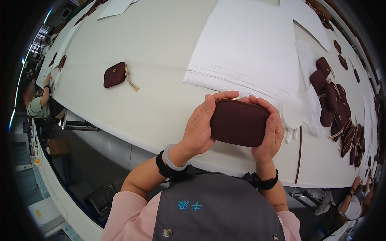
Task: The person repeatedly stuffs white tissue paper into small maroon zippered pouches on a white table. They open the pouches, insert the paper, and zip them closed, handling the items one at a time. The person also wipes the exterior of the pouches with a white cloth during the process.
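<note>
Between my two hands is a dark maroon zip pouch [240, 123], rounded at the corners, held up over the near edge of the table. My left hand [200, 123] grips its left side, thumb on the edge and fingers behind. On the right side my right hand [270, 130] holds it the same way, its fingertips over the top edge. A plain face of the pouch is turned up; its underside is hidden. Another maroon pouch [115, 75] with a zip pull and tan cord lies on the table to the left.
A stack of large white paper sheets [245, 48] lies beyond my hands. A heap of maroon pouches [335, 104] is on the right, beside crumpled white wrapping [310, 108]. A round white object [292, 111] and a thin brown strip [298, 154] are nearer. Other people sit at far left and lower right.
</note>
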Demonstrator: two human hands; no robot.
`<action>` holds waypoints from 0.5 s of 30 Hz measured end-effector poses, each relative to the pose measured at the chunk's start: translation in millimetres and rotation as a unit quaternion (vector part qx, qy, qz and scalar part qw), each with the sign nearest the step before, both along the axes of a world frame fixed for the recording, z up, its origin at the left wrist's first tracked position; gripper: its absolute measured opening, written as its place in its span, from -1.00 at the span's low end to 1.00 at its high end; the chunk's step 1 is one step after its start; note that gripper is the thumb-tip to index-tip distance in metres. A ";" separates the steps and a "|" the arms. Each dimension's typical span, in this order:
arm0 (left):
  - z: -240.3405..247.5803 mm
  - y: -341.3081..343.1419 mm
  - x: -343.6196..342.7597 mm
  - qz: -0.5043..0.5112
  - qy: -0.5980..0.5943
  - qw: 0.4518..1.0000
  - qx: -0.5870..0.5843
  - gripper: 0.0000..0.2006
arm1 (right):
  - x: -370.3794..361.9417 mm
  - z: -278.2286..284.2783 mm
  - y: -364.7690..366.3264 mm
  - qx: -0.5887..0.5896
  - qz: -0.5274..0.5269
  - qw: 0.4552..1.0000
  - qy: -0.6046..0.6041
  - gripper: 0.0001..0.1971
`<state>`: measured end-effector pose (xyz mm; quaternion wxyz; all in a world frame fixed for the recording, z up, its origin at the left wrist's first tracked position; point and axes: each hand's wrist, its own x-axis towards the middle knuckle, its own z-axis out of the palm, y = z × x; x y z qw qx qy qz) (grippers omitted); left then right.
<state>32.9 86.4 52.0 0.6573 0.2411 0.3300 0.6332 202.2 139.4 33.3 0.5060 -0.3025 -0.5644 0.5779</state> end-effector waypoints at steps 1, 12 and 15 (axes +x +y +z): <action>0.5 -0.8 -0.2 0.001 0.005 1.000 -0.001 -0.37 | 0.0 1.5 0.5 -0.008 -0.015 1.000 -0.022 -0.43; -0.2 4.8 10.9 0.059 0.012 0.998 -0.037 -0.64 | -7.8 6.5 11.7 -0.143 -0.019 0.989 0.031 -0.48; -2.3 15.6 4.5 0.060 -0.014 0.994 -0.089 -0.62 | -12.2 -3.7 31.5 -0.155 -0.006 0.988 -0.005 -0.49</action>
